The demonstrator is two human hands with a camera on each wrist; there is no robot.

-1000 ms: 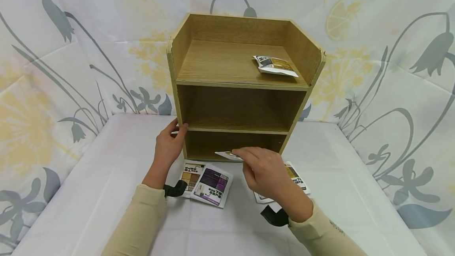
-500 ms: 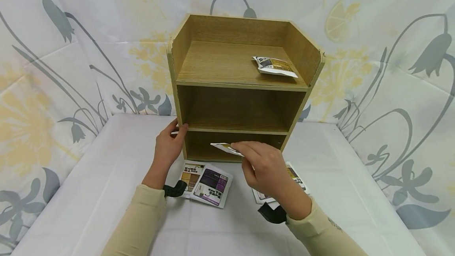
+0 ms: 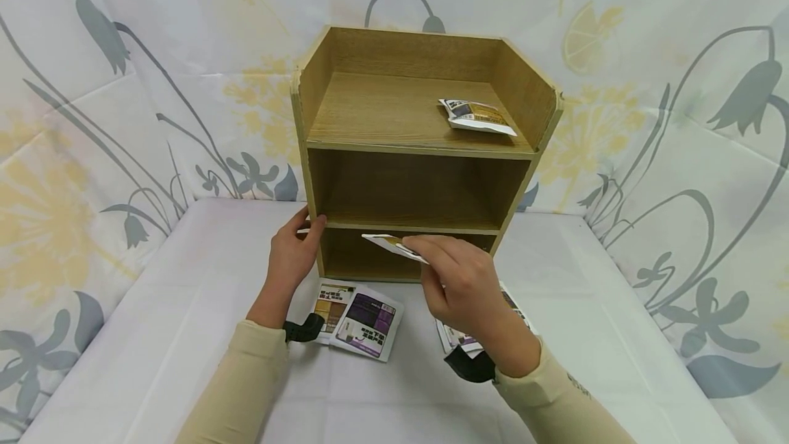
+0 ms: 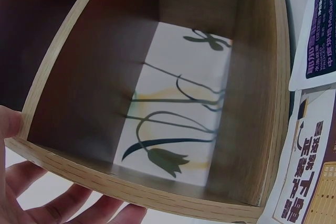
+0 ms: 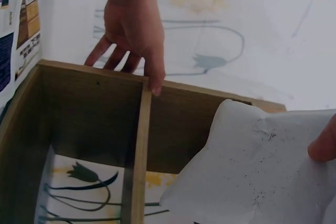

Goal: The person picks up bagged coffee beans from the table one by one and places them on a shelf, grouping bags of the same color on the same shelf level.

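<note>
My right hand (image 3: 465,286) pinches a flat foil packet (image 3: 390,244) in front of the lowest compartment of a small wooden shelf (image 3: 394,112). Its white back fills much of the right wrist view, with my thumb against it. My left hand (image 3: 291,252) grips the shelf's left side panel, thumb at the front edge where the lower board meets it and fingers on the outer face. A white and gold packet (image 3: 479,116) lies on the top tier, towards the right.
On the white cloth, a purple packet (image 3: 368,321) overlaps a brown one (image 3: 331,301) before the shelf. More packets (image 3: 455,338) lie partly hidden under my right forearm. Through the compartments' backs shows the flowered cloth (image 4: 173,103).
The right hand has lifted the packet slightly, from near the shelf's foot to about the lower board's height. My left hand stays in place.
</note>
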